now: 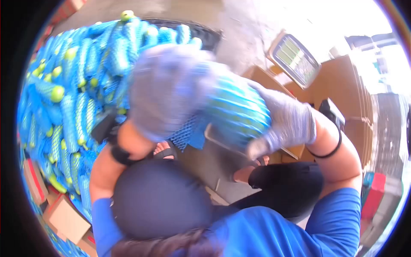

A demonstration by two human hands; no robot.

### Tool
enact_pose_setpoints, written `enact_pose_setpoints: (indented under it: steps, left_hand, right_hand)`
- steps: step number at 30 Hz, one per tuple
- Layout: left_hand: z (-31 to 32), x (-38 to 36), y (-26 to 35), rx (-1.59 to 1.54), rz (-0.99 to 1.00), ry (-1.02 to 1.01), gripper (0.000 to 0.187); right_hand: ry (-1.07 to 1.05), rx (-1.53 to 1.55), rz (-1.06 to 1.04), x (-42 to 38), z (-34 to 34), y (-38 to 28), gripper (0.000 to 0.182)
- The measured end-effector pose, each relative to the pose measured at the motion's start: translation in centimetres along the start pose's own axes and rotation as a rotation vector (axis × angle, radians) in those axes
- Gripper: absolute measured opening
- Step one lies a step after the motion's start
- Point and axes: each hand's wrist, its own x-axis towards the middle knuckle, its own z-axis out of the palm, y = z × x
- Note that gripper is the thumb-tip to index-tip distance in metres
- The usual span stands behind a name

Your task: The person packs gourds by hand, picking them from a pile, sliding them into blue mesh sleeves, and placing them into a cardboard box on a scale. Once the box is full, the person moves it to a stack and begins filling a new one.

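Observation:
Both gloved hands are raised in front of me around a green gourd in a blue foam net sleeve (239, 109). My right hand (287, 115) wraps its right end, with the thumb underneath. My left hand (171, 85), smeared by motion, covers the left end, so its finger positions are hard to make out. A loose piece of blue netting (186, 133) hangs below my left hand. Left of it lies a large pile of similar long green gourds in blue net sleeves (81, 100), some with pale green ends showing.
A scale with a display and keypad (295, 58) stands at the upper right, beside open cardboard boxes (340, 92). More cartons (68, 218) sit at the lower left. Black sheeting (205, 36) edges the pile. My knees and sandaled feet are below my hands.

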Motion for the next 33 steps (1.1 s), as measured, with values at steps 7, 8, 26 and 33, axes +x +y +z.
enact_pose_setpoints:
  steps: [7,8,26,33]
  left_hand:
    - [2.9,0.5,0.7,-0.169,0.103,0.292,0.043]
    - [2.8,-1.1,-0.6,-0.259,-0.091,0.213,0.048]
    - [-11.7,-35.6,-21.8,0.813,-1.606,-0.680,0.089]
    - [-11.0,-35.2,-19.8,-0.488,-1.775,0.056,0.051]
  right_hand:
    - [0.214,0.490,0.334,-3.4,0.2,-2.8,0.102]
    - [0.211,0.434,0.392,-4.9,-0.9,-2.3,0.103]
    - [0.153,-0.996,0.730,-6.0,-4.4,16.6,0.079]
    - [0.096,-1.117,0.617,-6.6,-4.9,11.7,0.040]
